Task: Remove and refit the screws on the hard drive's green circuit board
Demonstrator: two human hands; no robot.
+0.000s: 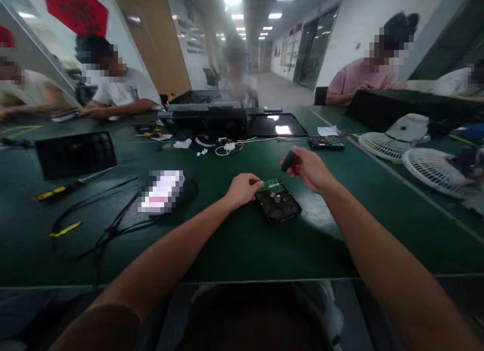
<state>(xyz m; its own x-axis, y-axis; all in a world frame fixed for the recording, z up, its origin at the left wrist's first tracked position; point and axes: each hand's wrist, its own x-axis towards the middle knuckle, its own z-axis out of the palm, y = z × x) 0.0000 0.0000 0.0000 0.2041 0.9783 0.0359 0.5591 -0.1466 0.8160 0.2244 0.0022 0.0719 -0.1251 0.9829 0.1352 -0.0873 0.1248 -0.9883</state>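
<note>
A hard drive (279,206) lies on the green tabletop in front of me, its green circuit board (273,185) facing up at the far end. My left hand (244,188) grips the drive's far left edge between thumb and fingers. Above the far right corner, my right hand (308,168) is closed around a dark-handled screwdriver (289,160), held tilted with its thin shaft pointing down at the board. Whether the tip touches a screw is too small to tell.
Left of me are a phone (162,191), black cables (111,232) and a yellow-black screwdriver (56,192). A second circuit-board device (326,142), a flat dark panel (277,125) and a white charger cable (229,148) lie farther back. White fan grilles (434,170) stand right. Several people sit around the table.
</note>
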